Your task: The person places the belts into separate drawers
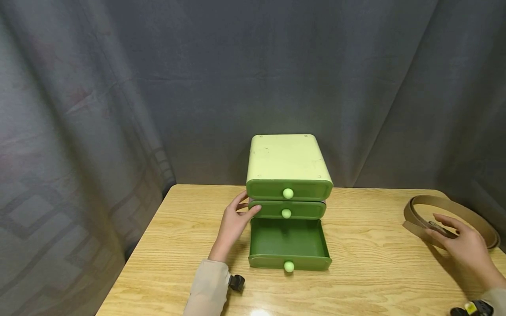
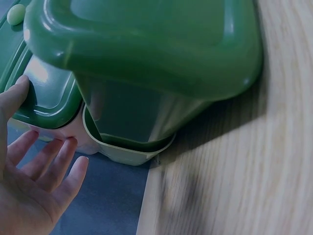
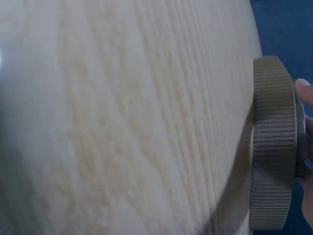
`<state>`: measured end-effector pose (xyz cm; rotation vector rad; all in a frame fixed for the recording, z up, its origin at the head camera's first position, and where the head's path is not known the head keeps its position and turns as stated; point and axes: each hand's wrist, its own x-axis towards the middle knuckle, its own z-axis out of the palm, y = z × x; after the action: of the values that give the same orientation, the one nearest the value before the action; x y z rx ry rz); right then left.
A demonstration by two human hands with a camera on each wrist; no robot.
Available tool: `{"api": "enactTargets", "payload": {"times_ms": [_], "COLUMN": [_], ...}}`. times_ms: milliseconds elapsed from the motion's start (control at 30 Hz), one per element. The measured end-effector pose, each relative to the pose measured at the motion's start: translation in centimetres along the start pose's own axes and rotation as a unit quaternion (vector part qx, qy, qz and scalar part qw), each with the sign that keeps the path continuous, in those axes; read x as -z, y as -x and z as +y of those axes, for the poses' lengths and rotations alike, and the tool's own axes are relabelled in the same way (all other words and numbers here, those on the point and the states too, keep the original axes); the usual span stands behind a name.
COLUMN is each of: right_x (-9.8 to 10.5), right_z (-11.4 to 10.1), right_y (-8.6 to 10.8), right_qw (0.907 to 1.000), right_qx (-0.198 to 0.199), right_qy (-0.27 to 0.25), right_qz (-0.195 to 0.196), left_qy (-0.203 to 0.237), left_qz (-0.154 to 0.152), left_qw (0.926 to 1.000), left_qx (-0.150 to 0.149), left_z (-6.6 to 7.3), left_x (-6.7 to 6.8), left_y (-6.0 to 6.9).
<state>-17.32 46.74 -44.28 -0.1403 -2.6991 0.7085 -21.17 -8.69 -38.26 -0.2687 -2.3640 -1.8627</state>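
A small cabinet (image 1: 286, 156) with a pale yellow-green top and green drawer fronts stands on the table. Its bottom drawer (image 1: 288, 239) is pulled far out and shows a bare green floor. My left hand (image 1: 235, 221) is at the cabinet's left side, thumb on the edge of the middle drawer front (image 1: 272, 210), fingers spread along the side wall; the left wrist view shows them loosely extended. At the far right, a coiled tan belt (image 1: 472, 210) stands on edge. My right hand (image 1: 468, 243) is at its buckle (image 1: 439, 227), thumb and fingers apart. Contact there is unclear.
The wooden table (image 1: 367, 272) ends at the back against a grey curtain (image 1: 221, 87), which also hangs on the left. Round light-green knobs (image 1: 289, 266) stick out from the drawer fronts. The opened drawer juts toward me.
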Motion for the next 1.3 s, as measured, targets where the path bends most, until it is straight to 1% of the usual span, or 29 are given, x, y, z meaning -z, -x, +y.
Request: {"api": "enactTargets", "payload": {"times_ms": [100, 167, 333, 433, 567, 800, 933, 1067, 1167, 1300], "right_x": [-0.1, -0.1, -0.2, -0.2, -0.4, -0.4, -0.2, -0.1, 0.1, 0.4], "right_z": [0.4, 0.6, 0.7, 0.7, 0.7, 0.7, 0.5, 0.5, 0.3, -0.2], "right_y": [-0.2, -0.3, -0.7, -0.8, -0.9, -0.8, -0.7, -0.6, -0.6, -0.6], "right_qw": [0.9999, 0.9994, 0.9954, 0.9933, 0.9937, 0.9951, 0.9961, 0.9962, 0.9961, 0.9965], "right_qx": [-0.002, -0.005, -0.024, -0.03, -0.022, -0.016, -0.007, -0.001, 0.001, 0.003], "right_qy": [-0.001, -0.002, -0.001, 0.012, 0.028, 0.04, 0.044, 0.039, 0.039, 0.053], "right_qz": [-0.015, -0.033, -0.093, -0.111, -0.106, -0.089, -0.076, -0.078, -0.079, -0.064], "left_qy": [0.0, 0.001, 0.002, 0.003, 0.001, -0.002, -0.002, -0.002, -0.004, -0.006], "left_qz": [-0.001, 0.0, 0.002, 0.003, 0.0, -0.002, -0.002, -0.001, -0.002, -0.001], "left_qw": [1.0, 1.0, 1.0, 1.0, 1.0, 1.0, 1.0, 1.0, 1.0, 1.0], "left_qx": [-0.001, -0.001, 0.002, 0.003, 0.005, 0.004, 0.001, 0.002, 0.0, 0.002], "left_z": [0.4, 0.4, 0.3, 0.3, 0.3, 0.3, 0.4, 0.3, 0.4, 0.2], "left_x": [0.1, 0.1, 0.0, 0.0, 0.0, 0.1, 0.0, -0.1, 0.0, 0.0], "left_y": [0.2, 0.2, 0.1, 0.1, 0.2, 0.3, 0.2, 0.1, 0.2, 0.2]}}
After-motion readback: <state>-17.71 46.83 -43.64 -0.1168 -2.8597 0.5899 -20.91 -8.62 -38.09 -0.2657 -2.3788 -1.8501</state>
